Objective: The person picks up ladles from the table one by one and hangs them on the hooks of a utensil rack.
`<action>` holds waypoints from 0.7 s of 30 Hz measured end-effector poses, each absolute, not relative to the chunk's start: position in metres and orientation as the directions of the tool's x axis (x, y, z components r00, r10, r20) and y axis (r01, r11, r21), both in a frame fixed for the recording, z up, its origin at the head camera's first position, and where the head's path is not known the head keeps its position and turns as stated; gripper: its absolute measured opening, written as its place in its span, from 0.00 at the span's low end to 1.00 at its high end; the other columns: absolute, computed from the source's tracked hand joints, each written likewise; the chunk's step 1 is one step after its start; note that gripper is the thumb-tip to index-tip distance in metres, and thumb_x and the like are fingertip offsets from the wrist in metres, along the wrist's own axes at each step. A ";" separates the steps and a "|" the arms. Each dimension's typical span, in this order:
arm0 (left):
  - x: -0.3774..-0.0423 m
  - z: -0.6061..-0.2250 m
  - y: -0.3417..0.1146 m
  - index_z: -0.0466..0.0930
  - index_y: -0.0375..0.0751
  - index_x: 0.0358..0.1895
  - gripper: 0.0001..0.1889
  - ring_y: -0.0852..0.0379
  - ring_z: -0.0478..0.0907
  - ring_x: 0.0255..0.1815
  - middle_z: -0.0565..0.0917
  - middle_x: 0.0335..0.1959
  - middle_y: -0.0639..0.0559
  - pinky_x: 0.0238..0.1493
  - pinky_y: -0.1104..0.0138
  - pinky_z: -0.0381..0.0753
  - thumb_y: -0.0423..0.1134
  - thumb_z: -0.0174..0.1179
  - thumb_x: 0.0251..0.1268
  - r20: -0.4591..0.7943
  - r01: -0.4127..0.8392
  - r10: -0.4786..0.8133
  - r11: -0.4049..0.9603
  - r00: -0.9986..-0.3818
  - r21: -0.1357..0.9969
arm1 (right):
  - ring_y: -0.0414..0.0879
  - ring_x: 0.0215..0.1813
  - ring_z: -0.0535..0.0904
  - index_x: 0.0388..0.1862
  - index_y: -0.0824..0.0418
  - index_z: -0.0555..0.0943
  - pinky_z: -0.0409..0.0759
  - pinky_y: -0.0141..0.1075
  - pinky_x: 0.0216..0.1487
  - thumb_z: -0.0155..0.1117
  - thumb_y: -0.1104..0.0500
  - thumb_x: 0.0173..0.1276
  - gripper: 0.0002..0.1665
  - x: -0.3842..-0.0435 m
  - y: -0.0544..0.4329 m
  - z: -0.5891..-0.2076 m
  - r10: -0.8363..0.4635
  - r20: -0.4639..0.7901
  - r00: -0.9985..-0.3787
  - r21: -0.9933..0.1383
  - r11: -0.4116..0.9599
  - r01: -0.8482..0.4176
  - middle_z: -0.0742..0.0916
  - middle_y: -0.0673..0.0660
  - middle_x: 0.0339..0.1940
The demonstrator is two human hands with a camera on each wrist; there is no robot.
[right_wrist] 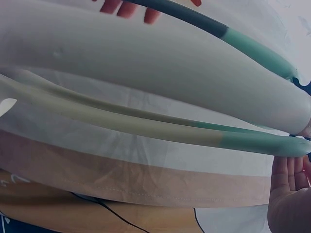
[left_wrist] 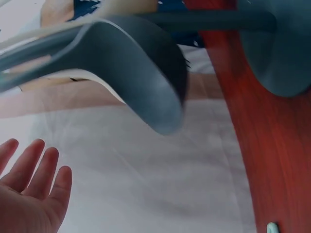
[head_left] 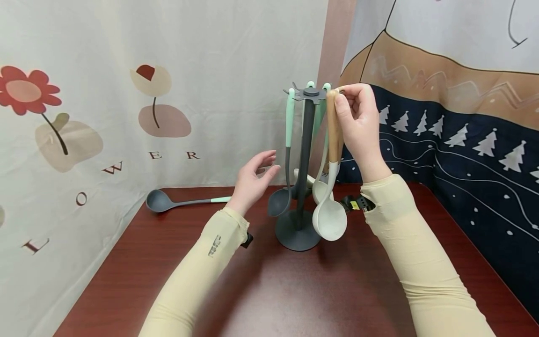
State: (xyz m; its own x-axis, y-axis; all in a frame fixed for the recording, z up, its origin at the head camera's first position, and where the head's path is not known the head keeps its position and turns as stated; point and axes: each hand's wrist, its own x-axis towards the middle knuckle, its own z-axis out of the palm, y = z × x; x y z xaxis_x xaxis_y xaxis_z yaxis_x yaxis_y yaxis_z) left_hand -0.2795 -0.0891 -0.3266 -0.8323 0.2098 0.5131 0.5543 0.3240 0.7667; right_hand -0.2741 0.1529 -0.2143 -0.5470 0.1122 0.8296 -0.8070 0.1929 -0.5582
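A utensil stand [head_left: 309, 145] with a dark post and round base stands on the table. At its top right, my right hand [head_left: 361, 128] pinches the wooden handle of a white ladle [head_left: 330, 222] by its upper end, right beside the hooks. The ladle's bowl hangs low in front of the base. My left hand [head_left: 252, 180] holds nothing, fingers loosely extended left of the stand. Nearest to it hangs a dark ladle [head_left: 279, 202] with a mint handle, large in the left wrist view. A cream-coloured utensil [right_wrist: 160, 131] with a mint handle end passes near my right hand's fingers.
Another dark spoon-like utensil [head_left: 159, 201] lies on the red-brown table [head_left: 236, 299] at the back left, its mint handle partly behind my left hand. More mint-handled utensils hang behind the post. Printed cloth [head_left: 236, 61] hangs along the table's back and right.
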 end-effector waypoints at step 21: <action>-0.288 -0.355 -0.114 0.56 0.52 0.78 0.37 0.49 0.62 0.73 0.67 0.73 0.49 0.70 0.48 0.62 0.58 0.57 0.70 0.402 0.505 0.308 0.589 -0.862 0.631 | 0.43 0.41 0.74 0.50 0.66 0.74 0.73 0.30 0.47 0.55 0.57 0.71 0.14 -0.274 0.153 -0.215 0.114 0.830 -0.546 -0.557 0.196 -0.807 0.77 0.45 0.43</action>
State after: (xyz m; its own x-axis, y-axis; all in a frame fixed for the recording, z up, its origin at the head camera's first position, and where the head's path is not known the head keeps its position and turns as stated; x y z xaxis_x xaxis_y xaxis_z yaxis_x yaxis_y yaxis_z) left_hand -0.2876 -0.1136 -0.3546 -0.8622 0.3083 0.4021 0.5049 0.5893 0.6307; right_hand -0.2745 0.1525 -0.2146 -0.5457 0.1140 0.8302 -0.8069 0.1960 -0.5573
